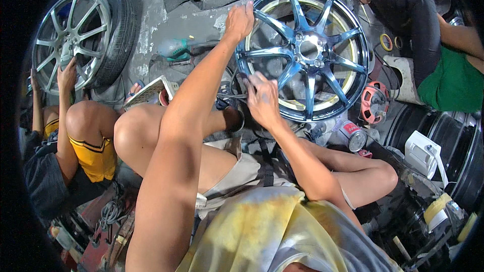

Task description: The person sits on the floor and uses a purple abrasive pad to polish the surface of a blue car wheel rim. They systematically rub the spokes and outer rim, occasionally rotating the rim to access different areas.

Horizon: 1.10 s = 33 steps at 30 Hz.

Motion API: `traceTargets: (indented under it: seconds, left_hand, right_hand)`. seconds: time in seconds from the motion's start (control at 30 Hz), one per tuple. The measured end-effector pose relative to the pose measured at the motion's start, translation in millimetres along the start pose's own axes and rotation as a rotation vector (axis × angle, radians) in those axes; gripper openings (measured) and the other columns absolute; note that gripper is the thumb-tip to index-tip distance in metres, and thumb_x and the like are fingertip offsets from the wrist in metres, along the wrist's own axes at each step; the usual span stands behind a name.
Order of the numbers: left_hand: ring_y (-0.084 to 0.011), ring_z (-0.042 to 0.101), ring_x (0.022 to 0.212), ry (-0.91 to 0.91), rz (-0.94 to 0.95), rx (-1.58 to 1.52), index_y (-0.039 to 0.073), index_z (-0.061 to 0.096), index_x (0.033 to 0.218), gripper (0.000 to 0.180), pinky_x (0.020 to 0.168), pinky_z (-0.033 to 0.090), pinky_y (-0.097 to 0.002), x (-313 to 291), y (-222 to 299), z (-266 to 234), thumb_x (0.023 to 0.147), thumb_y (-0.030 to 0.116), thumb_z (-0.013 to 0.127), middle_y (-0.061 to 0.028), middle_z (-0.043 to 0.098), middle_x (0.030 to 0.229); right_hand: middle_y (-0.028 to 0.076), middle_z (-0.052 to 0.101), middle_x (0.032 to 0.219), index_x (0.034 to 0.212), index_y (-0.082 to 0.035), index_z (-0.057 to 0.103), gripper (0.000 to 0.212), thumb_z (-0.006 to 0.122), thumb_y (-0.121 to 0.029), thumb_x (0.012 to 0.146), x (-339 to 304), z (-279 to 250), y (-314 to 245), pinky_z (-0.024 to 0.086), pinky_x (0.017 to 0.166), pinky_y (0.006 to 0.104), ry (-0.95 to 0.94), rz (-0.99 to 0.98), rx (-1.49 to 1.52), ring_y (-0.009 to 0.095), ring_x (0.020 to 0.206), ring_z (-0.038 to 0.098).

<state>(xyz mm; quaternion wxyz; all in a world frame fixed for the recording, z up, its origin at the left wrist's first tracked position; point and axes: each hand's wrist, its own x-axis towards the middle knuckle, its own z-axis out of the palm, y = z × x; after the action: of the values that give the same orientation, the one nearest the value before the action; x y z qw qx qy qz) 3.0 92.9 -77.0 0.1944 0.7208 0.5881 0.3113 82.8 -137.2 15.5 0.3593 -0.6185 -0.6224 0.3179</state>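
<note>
A shiny blue-chrome alloy wheel (302, 60) with several spokes stands tilted in front of me, its face toward me. My left hand (239, 21) is closed round the upper left of its outer lip. Lower on the same side, my right hand (264, 98) presses bent fingers against the lip. Something small and dark shows at those fingertips, but its kind is not clear. Pale yellow edging shows behind the spokes. A teal-green power tool (176, 49) lies on the floor left of the wheel.
At left, a co-worker's hand (66, 74) touches a grey wheel (70, 40) beside a tyre (118, 40). Another person in green sits at right. A red round tool (374, 103), a can (352, 136), tape rolls (386, 42) and black rims (433, 131) lie nearby.
</note>
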Motion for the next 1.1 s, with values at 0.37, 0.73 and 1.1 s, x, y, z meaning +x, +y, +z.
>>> traceTargets:
  seconds: [0.37,0.73,1.1]
  left_hand:
    - [-0.0514,0.058,0.105,-0.127,-0.116,-0.010,-0.007,0.070,0.094,0.064,0.097,0.043,-0.0563,5,5,-13,0.105,0.042,0.031,-0.0354,0.065,0.102]
    - [-0.0493,0.056,0.113,-0.195,-0.200,-0.006,-0.005,0.071,0.099,0.064,0.103,0.043,-0.0521,8,13,-18,0.105,0.044,0.030,-0.0349,0.063,0.111]
    - [-0.0514,0.058,0.108,-0.179,-0.075,-0.040,-0.008,0.070,0.096,0.065,0.101,0.042,-0.0547,5,9,-16,0.105,0.042,0.030,-0.0368,0.063,0.107]
  right_hand:
    - [0.013,0.058,0.082,0.107,-0.003,0.069,0.023,0.059,0.000,0.087,-24,-16,-11,0.035,0.070,0.0438,-0.015,-0.030,-0.211,0.035,0.079,0.060]
    - [0.014,0.056,0.083,0.113,-0.002,0.067,0.031,0.057,-0.001,0.083,-9,-8,4,0.033,0.070,0.0435,0.008,-0.199,-0.255,0.030,0.082,0.060]
    - [0.014,0.068,0.090,0.095,0.000,0.071,0.020,0.072,-0.018,0.087,12,-61,11,0.049,0.077,0.0374,0.001,0.624,0.537,0.022,0.082,0.063]
